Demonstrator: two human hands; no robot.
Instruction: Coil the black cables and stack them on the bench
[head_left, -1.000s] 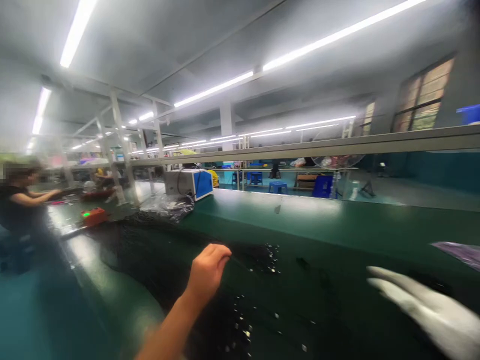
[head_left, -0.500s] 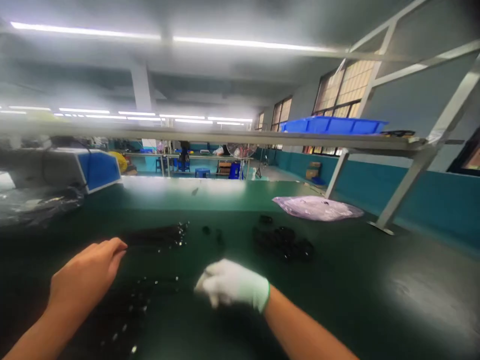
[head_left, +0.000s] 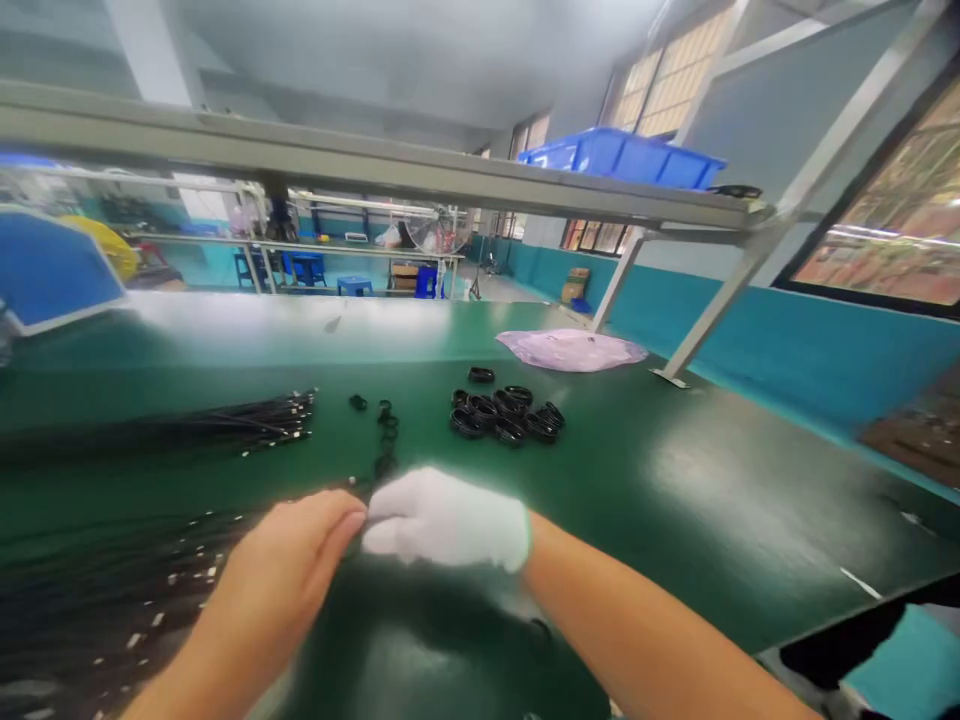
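Thin black cables with pale tips [head_left: 120, 575] lying loose beside the bare left hand [head_left: 289, 550] could tangle should it drag across them. Pinched closed, it meets the likewise closed, white-gloved right hand [head_left: 442, 520], any grip hidden, above the dark-green worktop [head_left: 600, 480]. Beyond lie small black rings [head_left: 388, 434] and glossy black coils [head_left: 512, 405].
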